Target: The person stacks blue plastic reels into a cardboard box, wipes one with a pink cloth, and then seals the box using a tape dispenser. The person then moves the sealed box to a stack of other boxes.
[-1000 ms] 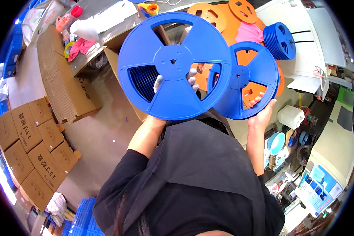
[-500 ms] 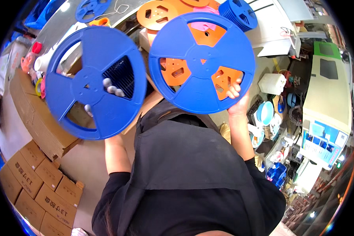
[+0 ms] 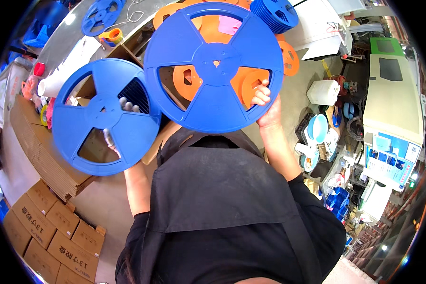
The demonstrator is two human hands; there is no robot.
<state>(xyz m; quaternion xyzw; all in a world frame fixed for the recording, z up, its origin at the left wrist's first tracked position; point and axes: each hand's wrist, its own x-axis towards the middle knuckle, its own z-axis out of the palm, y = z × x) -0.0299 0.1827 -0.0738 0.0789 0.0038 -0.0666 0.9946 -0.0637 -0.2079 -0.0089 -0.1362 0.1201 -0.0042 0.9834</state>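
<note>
My left hand [image 3: 127, 105] grips a blue three-spoked plastic reel disc [image 3: 104, 112]. Its grey-covered fingertips come through the cut-outs, and the disc hides the palm. On the right, a second blue disc [image 3: 217, 94] is held by my right hand [image 3: 270, 111], its fingers hooked through a cut-out onto the rim. This disc looks nearer to me and slightly overlaps the left one in view. Through the left disc's upper cut-out shows a row of dark blue ribbed edges [image 3: 136, 93] inside a cardboard box. Behind the right disc lie orange reel discs [image 3: 289, 57] and something pink.
A stack of blue discs [image 3: 275, 15] stands on the far work surface, with another blue disc [image 3: 101, 16] and orange tape [image 3: 111, 35] to its left. Flattened cardboard [image 3: 47, 146] and stacked cartons [image 3: 57, 232] are at left. A white jug [image 3: 323, 92] and a beige machine [image 3: 395, 99] are at right.
The right disc has shifted left and slightly up, now overlapping the left disc in view. The left disc has moved lower and appears smaller. Both hands keep their hold.
</note>
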